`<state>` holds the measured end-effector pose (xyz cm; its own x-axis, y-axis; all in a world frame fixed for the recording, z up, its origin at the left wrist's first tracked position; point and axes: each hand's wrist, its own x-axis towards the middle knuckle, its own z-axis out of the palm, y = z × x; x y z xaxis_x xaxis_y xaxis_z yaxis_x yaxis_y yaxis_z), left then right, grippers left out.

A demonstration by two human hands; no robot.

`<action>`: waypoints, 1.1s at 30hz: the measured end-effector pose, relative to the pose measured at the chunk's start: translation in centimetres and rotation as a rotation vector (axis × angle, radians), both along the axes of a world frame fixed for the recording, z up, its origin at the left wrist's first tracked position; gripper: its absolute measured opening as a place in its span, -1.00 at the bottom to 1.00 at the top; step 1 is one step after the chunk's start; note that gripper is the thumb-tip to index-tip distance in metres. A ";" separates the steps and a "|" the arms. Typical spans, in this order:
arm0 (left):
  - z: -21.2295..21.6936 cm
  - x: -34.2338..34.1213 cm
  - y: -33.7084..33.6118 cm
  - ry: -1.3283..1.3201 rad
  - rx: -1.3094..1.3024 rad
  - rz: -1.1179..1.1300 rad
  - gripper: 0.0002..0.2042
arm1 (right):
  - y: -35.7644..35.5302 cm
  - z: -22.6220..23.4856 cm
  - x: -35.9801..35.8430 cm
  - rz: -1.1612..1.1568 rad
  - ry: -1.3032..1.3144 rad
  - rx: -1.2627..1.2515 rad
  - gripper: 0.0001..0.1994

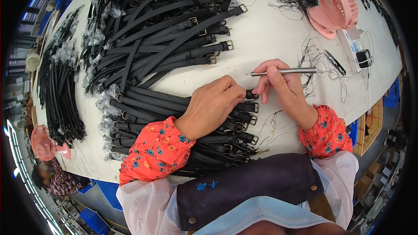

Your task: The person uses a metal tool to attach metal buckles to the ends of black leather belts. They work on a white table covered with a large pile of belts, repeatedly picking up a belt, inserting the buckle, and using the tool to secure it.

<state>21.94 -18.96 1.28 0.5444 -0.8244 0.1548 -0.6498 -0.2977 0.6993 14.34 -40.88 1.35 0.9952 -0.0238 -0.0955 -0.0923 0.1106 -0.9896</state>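
Note:
My left hand (213, 104) is closed around the end of a black belt in the near row, just beside its buckle (251, 94). A slim silver pen-like tool (296, 70) lies across my right hand (281, 87), pinched between thumb and forefinger, its narrow tip pointing left. The lower fingers of that hand are by the same buckle; whether they touch it I cannot tell. Beneath and nearer than my left hand lie several more black belts (154, 101), their metal buckles lined up toward the right. Clear plastic wrap (106, 126) covers their left ends.
A large heap of black belts (174, 48) spreads over the white table (261, 30) beyond my hands; another bundle (61, 100) lies far left. At the right are a pink fan (333, 0), thread snips (335, 62), a black plug (364, 58) and loose threads. A person (61, 180) sits at lower left.

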 end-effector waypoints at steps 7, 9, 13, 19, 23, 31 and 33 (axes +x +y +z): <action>0.4 0.8 0.6 0.262 -0.034 0.097 -0.95 | 0.1 0.3 -0.3 0.090 0.060 -0.068 -0.61; 0.4 1.0 0.8 0.298 -0.045 0.107 -0.95 | 0.2 0.3 -0.4 0.128 0.062 -0.100 -0.63; 0.4 1.1 1.0 0.416 -0.056 0.135 -0.95 | 0.2 0.4 -0.3 0.156 0.065 -0.138 -0.65; 0.8 1.1 1.0 0.421 -0.038 0.115 -0.95 | 0.3 0.6 -0.2 0.173 0.076 -0.145 -0.65; 0.6 1.1 0.9 0.426 -0.060 0.123 -0.94 | 0.4 0.6 -0.1 0.190 0.077 -0.151 -0.65; 0.6 1.0 0.9 0.417 -0.064 0.120 -0.93 | 0.4 0.5 -0.1 0.190 0.091 -0.170 -0.65; 0.5 1.0 0.9 0.411 -0.065 0.115 -0.93 | 0.4 0.5 -0.1 0.190 0.092 -0.170 -0.65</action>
<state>22.96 -18.07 1.81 0.6591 -0.7507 -0.0444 -0.2783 -0.2984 0.9130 14.22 -40.46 1.85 0.9707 0.1388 -0.1960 -0.1856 -0.0842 -0.9790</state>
